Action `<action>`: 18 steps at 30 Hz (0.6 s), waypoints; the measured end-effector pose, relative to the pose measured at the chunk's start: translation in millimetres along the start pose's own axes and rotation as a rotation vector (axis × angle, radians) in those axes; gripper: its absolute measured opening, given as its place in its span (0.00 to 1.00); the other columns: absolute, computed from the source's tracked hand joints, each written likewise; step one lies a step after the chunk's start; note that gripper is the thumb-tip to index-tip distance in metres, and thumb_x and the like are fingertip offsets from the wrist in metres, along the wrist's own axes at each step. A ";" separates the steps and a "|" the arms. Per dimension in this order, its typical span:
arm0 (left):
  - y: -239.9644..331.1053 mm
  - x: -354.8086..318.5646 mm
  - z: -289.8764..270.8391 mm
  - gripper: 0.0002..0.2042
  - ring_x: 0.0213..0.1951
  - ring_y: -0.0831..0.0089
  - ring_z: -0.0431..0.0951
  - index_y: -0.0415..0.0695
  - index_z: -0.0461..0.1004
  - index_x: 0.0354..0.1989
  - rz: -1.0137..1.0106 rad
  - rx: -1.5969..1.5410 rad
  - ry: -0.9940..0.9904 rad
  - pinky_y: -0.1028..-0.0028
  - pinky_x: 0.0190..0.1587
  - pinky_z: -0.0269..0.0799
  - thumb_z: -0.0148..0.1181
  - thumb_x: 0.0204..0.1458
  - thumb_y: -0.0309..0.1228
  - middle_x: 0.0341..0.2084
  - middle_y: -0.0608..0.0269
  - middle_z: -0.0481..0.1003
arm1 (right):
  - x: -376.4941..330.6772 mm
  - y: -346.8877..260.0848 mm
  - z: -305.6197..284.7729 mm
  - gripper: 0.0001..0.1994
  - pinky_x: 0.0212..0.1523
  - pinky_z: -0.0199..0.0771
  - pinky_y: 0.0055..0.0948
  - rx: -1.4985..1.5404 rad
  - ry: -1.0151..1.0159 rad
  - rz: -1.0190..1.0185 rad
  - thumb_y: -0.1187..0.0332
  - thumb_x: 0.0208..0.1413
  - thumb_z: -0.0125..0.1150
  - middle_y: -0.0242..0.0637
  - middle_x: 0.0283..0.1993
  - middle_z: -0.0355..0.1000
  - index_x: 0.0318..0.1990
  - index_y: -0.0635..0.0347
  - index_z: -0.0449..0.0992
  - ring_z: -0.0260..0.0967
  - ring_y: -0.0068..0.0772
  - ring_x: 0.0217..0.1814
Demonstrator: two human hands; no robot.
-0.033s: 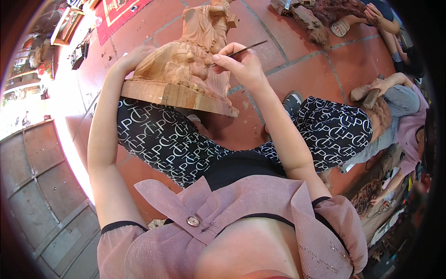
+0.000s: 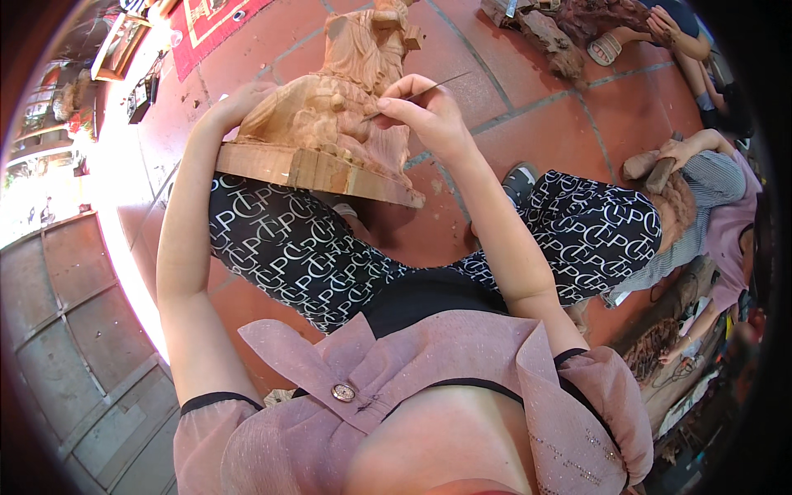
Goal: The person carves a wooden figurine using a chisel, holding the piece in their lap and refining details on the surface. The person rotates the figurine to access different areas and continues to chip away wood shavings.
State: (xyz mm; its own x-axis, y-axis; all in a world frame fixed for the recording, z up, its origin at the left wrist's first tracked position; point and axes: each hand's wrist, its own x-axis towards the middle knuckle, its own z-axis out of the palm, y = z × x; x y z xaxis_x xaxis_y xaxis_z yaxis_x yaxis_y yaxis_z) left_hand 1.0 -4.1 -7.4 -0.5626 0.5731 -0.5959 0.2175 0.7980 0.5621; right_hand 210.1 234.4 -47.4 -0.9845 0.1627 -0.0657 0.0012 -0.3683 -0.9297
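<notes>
Closest in, a mauve blouse (image 2: 445, 346), sheer and lightly speckled, with a round metallic button (image 2: 343, 393) at the chest. Then come the black trousers (image 2: 280, 247), covered in a bold white letter print, easily the loudest writing in the scene.

Just beyond the left thigh, here's the centrepiece: a carved pale-brown wooden sculpture (image 2: 334, 115), upright above a thick, flat-edged base (image 2: 313, 172). The base is smooth and straight-cut; above it the wood breaks into rounded lumps, deep hollows and flowing, drapery-like folds.

The left hand (image 2: 235, 106) is laid against the sculpture's left side; its fingertips run out of sight, so I can't tell whether it grips or merely rests. Over on the right side, the right hand (image 2: 425, 111) is closed, thumb and fingers pinched on a thin dark rod-like tool (image 2: 448, 82). The tool's tip points left at the carved front, right by the surface; actual contact, too fine to call.

All around, a red tiled floor (image 2: 544, 132) with grey joints. At right, a co-worker's hand (image 2: 678, 153) sits on a brown wooden block (image 2: 660, 175). And far out: a red rug (image 2: 219, 29) with a pale border at left, a rough, gnarled brown log (image 2: 544, 45) at right.
</notes>
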 end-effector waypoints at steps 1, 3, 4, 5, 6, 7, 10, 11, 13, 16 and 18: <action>2.9 -0.6 1.5 0.18 0.41 0.78 0.72 0.39 0.75 0.44 -0.012 -0.009 -0.004 0.76 0.47 0.66 0.46 0.60 0.40 0.39 0.64 0.76 | 2.4 2.6 0.4 0.07 0.37 0.76 0.23 0.053 -0.019 -0.003 0.72 0.52 0.61 0.38 0.33 0.74 0.34 0.66 0.71 0.74 0.26 0.31; 3.0 -0.8 1.6 0.18 0.42 0.79 0.72 0.39 0.75 0.44 -0.016 -0.027 -0.005 0.77 0.47 0.66 0.47 0.60 0.41 0.39 0.64 0.76 | 6.9 8.8 3.4 0.07 0.37 0.77 0.25 0.173 -0.041 0.015 0.73 0.52 0.59 0.40 0.35 0.73 0.36 0.66 0.71 0.74 0.28 0.31; 0.2 -0.7 1.1 0.18 0.42 0.79 0.72 0.39 0.75 0.44 -0.009 -0.036 -0.004 0.77 0.47 0.66 0.47 0.60 0.41 0.40 0.64 0.76 | 9.0 12.3 5.8 0.07 0.37 0.78 0.26 0.241 -0.045 0.037 0.73 0.52 0.59 0.41 0.36 0.73 0.36 0.66 0.70 0.75 0.29 0.31; -1.1 -1.0 0.0 0.18 0.42 0.78 0.72 0.39 0.75 0.44 -0.001 -0.045 -0.002 0.77 0.47 0.66 0.47 0.60 0.41 0.40 0.64 0.76 | 11.2 15.1 8.4 0.07 0.37 0.78 0.27 0.309 -0.048 0.059 0.73 0.52 0.58 0.42 0.37 0.73 0.36 0.67 0.70 0.75 0.30 0.31; 1.3 -1.3 -0.4 0.17 0.44 0.78 0.72 0.39 0.74 0.47 -0.015 -0.032 -0.016 0.77 0.49 0.66 0.47 0.60 0.39 0.42 0.64 0.75 | 12.0 17.5 10.2 0.07 0.37 0.78 0.27 0.310 -0.045 0.086 0.73 0.52 0.58 0.42 0.36 0.73 0.36 0.66 0.70 0.75 0.30 0.31; 5.8 -2.2 -1.3 0.17 0.46 0.78 0.71 0.39 0.72 0.50 -0.027 -0.018 -0.030 0.77 0.51 0.65 0.47 0.60 0.37 0.45 0.64 0.74 | 12.7 19.6 12.1 0.08 0.36 0.79 0.28 0.310 -0.042 0.113 0.72 0.52 0.58 0.42 0.36 0.74 0.36 0.66 0.70 0.75 0.30 0.31; -2.0 -2.3 0.6 0.17 0.45 0.77 0.71 0.39 0.73 0.49 0.009 -0.059 -0.011 0.77 0.50 0.66 0.47 0.60 0.38 0.43 0.63 0.75 | 16.3 18.6 19.1 0.07 0.33 0.79 0.28 0.254 0.061 0.158 0.71 0.52 0.58 0.41 0.32 0.74 0.35 0.65 0.71 0.75 0.30 0.29; -5.8 -2.5 1.3 0.18 0.43 0.77 0.72 0.39 0.75 0.46 0.033 -0.086 0.006 0.77 0.49 0.66 0.47 0.60 0.40 0.41 0.63 0.76 | 17.5 17.9 20.4 0.06 0.33 0.79 0.27 0.225 0.110 0.166 0.71 0.52 0.58 0.40 0.31 0.74 0.35 0.64 0.72 0.75 0.29 0.28; -3.9 -1.7 0.1 0.18 0.44 0.77 0.72 0.39 0.74 0.47 0.024 -0.076 -0.011 0.77 0.49 0.66 0.47 0.60 0.40 0.42 0.63 0.76 | 24.2 27.4 12.8 0.05 0.32 0.78 0.26 0.175 0.143 0.187 0.70 0.52 0.58 0.38 0.28 0.74 0.32 0.63 0.72 0.74 0.28 0.26; 6.9 -6.0 1.6 0.18 0.44 0.77 0.72 0.39 0.74 0.48 0.002 -0.019 0.007 0.77 0.49 0.65 0.47 0.60 0.40 0.42 0.63 0.76 | 24.0 23.4 7.9 0.06 0.29 0.77 0.24 0.173 0.129 0.180 0.69 0.53 0.57 0.36 0.26 0.73 0.30 0.62 0.73 0.74 0.27 0.24; 8.7 -7.8 1.4 0.18 0.44 0.77 0.72 0.39 0.74 0.48 0.003 0.001 0.010 0.77 0.49 0.65 0.47 0.60 0.40 0.42 0.63 0.76 | 24.3 22.0 2.6 0.06 0.28 0.77 0.23 0.126 0.139 0.146 0.69 0.53 0.57 0.35 0.25 0.73 0.30 0.62 0.73 0.73 0.26 0.24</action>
State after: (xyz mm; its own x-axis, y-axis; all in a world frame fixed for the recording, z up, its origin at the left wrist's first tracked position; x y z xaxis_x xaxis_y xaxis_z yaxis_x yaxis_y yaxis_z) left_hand 8.4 -1.3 1.3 -0.5696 0.5740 -0.5883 0.2206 0.7962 0.5633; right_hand 185.7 227.8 -68.5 -0.9418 0.2204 -0.2537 0.1115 -0.5071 -0.8547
